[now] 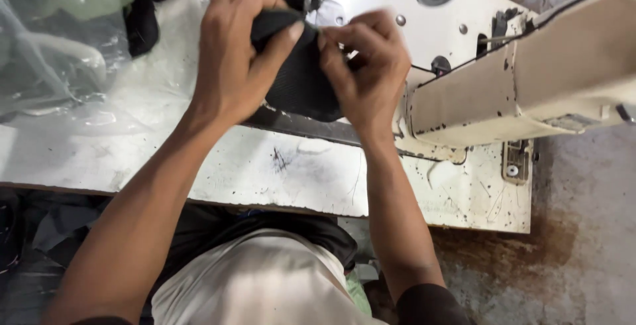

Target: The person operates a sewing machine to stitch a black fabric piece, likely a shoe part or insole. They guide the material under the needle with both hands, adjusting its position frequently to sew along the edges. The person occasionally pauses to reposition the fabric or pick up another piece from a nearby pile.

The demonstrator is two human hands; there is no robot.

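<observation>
Both my hands are up at twelve o'clock over the worn white sewing table [278, 172]. My left hand [238, 53] is clamped on the black mesh fabric piece [298, 76], thumb pressing its top edge. My right hand [368, 66] pinches the same edge from the three o'clock side, fingertips almost meeting my left thumb. The fabric hangs between my palms, its lower edge just above a dark metal strip [305, 126] on the table. The cream sewing machine [530, 80] sits at two o'clock, close by my right knuckles. Clear plastic bags [59, 47] are heaped at ten o'clock, well apart.
</observation>
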